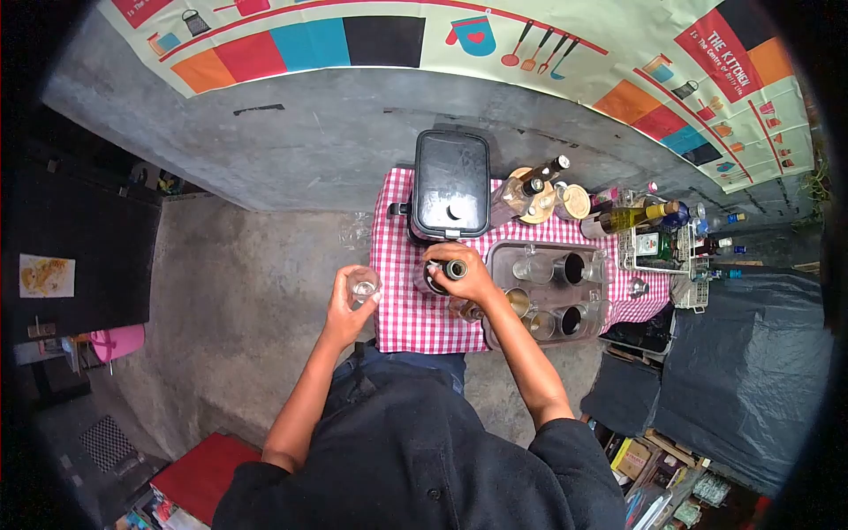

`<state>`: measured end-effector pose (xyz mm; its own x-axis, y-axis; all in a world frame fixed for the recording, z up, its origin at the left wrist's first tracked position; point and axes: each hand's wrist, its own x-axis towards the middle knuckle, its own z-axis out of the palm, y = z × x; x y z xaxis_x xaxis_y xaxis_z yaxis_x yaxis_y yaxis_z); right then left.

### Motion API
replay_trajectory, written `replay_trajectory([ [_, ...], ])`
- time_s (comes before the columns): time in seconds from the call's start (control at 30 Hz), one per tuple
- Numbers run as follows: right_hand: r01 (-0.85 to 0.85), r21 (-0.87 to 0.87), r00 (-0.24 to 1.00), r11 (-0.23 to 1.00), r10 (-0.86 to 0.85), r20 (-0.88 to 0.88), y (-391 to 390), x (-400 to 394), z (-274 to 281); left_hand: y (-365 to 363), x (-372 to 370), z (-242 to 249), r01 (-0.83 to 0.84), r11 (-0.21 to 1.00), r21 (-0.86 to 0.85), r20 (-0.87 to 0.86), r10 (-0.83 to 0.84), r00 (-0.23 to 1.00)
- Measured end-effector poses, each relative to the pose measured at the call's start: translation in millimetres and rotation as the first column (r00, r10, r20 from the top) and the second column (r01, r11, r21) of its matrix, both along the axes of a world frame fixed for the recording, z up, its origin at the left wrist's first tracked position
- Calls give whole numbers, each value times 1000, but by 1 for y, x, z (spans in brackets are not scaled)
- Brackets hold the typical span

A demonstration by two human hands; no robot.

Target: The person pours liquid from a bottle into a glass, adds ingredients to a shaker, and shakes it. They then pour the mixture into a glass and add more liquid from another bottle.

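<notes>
My left hand point(343, 309) is wrapped round a small clear drinking glass point(363, 281), held just off the table's left edge. Over the checked cloth, my right hand point(472, 276) grips a dark bottle point(456, 268) near its neck, with the mouth facing up toward me. Most of the bottle's body is hidden below the fingers. Close to my right wrist, another clear glass item point(466, 309) stands partly covered by the forearm. Just behind the bottle is a black lidded appliance point(452, 181).
A brown tray point(499, 256) holds several glasses and mugs, some with dark insides. Bottles point(512, 199) and round wooden pieces point(576, 201) stand by the wall. A white wire basket point(654, 256) with bottles sits at right on the red-checked tablecloth point(397, 327).
</notes>
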<state>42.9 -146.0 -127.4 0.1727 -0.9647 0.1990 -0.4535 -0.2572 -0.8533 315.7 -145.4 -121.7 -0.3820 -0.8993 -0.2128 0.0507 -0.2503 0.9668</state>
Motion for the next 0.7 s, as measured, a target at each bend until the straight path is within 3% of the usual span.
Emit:
replay_trajectory([
  [0.3,-125,50,982,991,116,146,-3,1,71,-7,-1,13,-23,998,-64,-12,22,1000],
  [0.5,-324,77,894,943,279,352,-1,-11,144,-19,-2,35,-17,990,-140,-48,11,999],
  [0.7,-490,151,842,858,422,336,19,-33,208,-20,-22,70,46,974,-224,-14,-51,999],
])
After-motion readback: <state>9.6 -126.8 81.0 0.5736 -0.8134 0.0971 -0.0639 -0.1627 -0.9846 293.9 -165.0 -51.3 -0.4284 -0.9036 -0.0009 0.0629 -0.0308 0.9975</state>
